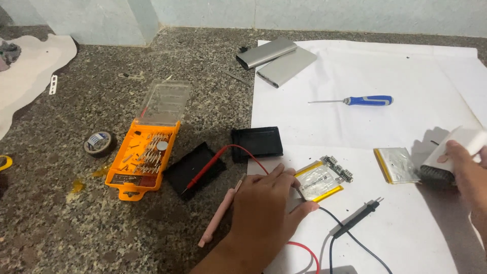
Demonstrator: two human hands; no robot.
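A foil battery pack [318, 181] is pinned flat on the white paper [385, 66] under the fingertips of the left hand [266, 205], while a white brush [449, 160] is clasped in the right hand [469, 177]. A second pack [398, 165] lies just left of the brush bristles. The cleaning step seems in hand; a steady hold under the left fingers is called for next.

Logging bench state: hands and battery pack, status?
Left hand pressing the yellow-edged battery pack. Right hand gripping a white tool beside a second pack. Black probe lying close by.
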